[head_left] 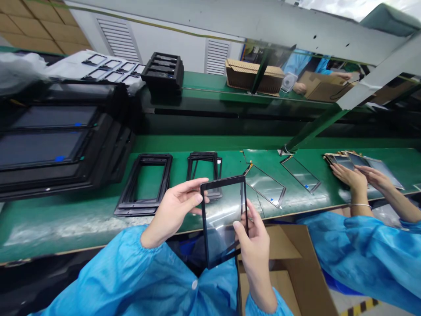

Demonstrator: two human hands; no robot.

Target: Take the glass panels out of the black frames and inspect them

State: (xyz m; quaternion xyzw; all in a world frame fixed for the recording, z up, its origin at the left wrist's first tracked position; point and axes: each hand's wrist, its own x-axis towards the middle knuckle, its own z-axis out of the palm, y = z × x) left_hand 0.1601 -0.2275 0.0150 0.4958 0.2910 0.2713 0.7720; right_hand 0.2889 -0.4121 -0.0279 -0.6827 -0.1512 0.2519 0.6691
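Between my two hands I hold up a black-framed glass panel (223, 219), tilted and see-through in the middle. My left hand (176, 206) pinches its upper left edge between thumb and fingers. On the right edge, my right hand (255, 239) grips it with the thumb over the front and the fingers behind. Behind the panel lies a small pile of black frames (197, 163), partly covered by it. To the left is a neater stack of black frames (141, 202). Two clear glass panels with dark borders, a nearer one (265, 186) and a farther one (301, 173), lie to the right.
Black trays with screens (108, 145) are piled high at the left. A co-worker's hands (353, 180) rest on screens at the right of the green bench (82, 224). A slanted post (315, 129) rises from the bench. An open cardboard box (305, 267) stands below its edge.
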